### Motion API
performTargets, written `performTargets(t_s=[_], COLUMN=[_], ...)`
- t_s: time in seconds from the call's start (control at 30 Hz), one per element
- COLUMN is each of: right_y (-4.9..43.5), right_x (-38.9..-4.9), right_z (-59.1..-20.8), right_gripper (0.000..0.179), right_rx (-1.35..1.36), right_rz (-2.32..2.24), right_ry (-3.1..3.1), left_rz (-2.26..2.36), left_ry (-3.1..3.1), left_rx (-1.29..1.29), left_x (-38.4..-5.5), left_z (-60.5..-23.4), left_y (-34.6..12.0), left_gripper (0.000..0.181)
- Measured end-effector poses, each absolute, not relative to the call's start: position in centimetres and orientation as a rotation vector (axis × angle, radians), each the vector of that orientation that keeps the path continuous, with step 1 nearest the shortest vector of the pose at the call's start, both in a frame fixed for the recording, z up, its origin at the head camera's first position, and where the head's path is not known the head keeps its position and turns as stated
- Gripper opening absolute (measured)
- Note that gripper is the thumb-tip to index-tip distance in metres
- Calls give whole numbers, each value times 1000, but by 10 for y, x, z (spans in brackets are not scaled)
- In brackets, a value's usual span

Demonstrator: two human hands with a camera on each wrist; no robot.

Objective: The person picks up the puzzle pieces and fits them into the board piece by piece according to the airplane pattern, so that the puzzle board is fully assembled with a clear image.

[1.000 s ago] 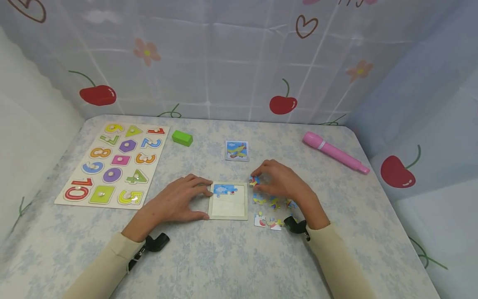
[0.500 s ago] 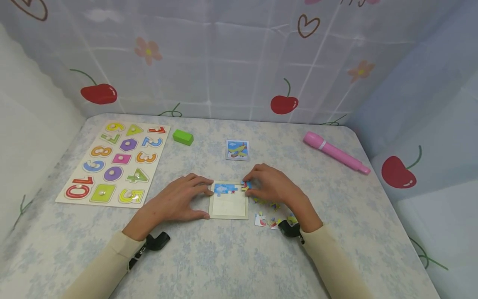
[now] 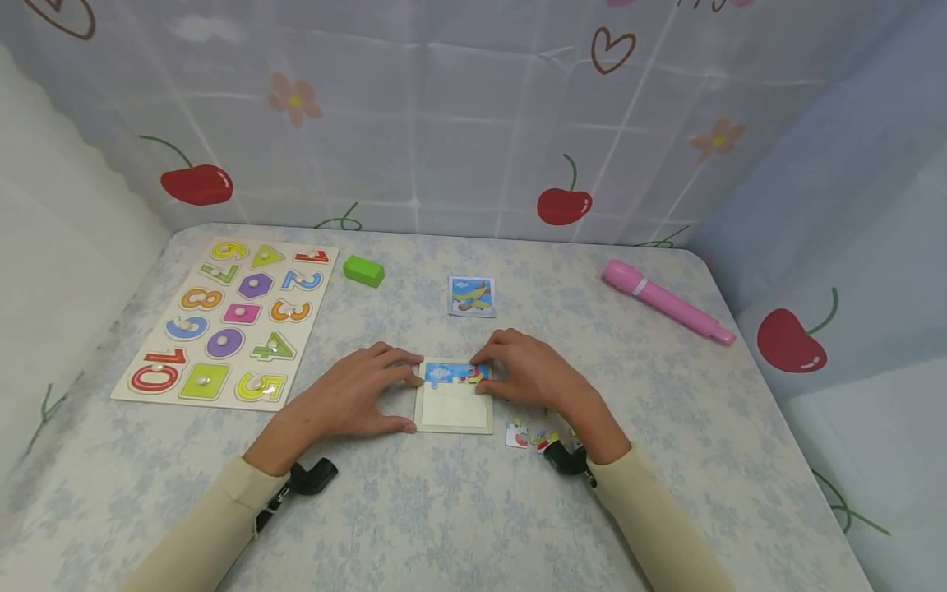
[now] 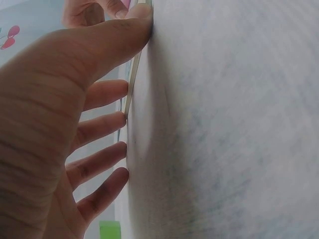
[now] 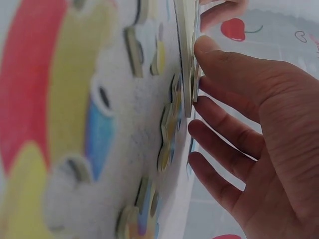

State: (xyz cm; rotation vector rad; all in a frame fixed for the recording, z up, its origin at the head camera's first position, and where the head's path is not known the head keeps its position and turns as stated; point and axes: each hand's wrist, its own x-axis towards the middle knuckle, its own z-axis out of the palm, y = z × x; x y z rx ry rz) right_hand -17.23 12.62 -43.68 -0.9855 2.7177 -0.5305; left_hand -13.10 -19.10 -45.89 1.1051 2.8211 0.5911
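Note:
A small square puzzle tray [image 3: 453, 409] lies flat on the table. Joined sky-blue puzzle pieces [image 3: 446, 372] fill part of its top row. My left hand [image 3: 353, 395] rests beside the tray, thumb at its lower left corner and fingertips against the upper left edge. With thumb and forefinger, my right hand [image 3: 534, 376] pinches a puzzle piece [image 3: 476, 376] with red and yellow on it at the top row's right end; the fingers partly cover it. In the right wrist view, loose puzzle pieces [image 5: 169, 134] lie below that hand.
More loose pieces [image 3: 517, 435] lie right of the tray, partly under the right wrist. Behind stands out a picture card [image 3: 472, 296] of an airplane. A number-and-shape board [image 3: 224, 329] and green block [image 3: 363, 271] are left; a pink tube-shaped object [image 3: 668, 304] is right.
My right hand has picked up the red-and-yellow puzzle piece from beside the tray and moved it left into the top row's right end. The left hand has stayed at the tray's edge.

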Motion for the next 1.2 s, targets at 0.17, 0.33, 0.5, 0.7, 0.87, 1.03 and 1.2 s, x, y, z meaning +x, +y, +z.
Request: performTargets(t_s=[0.17,0.33,0.5,0.7,0.87,1.03,1.2], right_y=[124,122,120,119,118,119,125], right_x=[-171,-169,-167,-165,-165,-165,-166], right_z=[-438,-439,-437,-438,-439,-435,-427], right_gripper=[38,37,35,31,26,27,28], right_rx=[-1007,-1013,-1003,-1011,-1016,-1012,-944], right_rz=[-515,-489,-476,-476,-479,-462,-466], right_ry=[2742,2773,2787,2794,2796,2791,2800], left_rz=[594,581,580,579,572,569,575], left_ry=[2827,2830,2828,2832,2828,2828,2828], left_rx=[1111,1114,1113,1114,1110,1102,1109], left_x=[-131,-131,-131,-131,-131,-131,-131], left_z=[-458,-458,-458,-459,-459,-459,-460], left_y=[-191,-191,-191,-191,-191,-191,-191], left_gripper=[62,62,62,62,62,62,62])
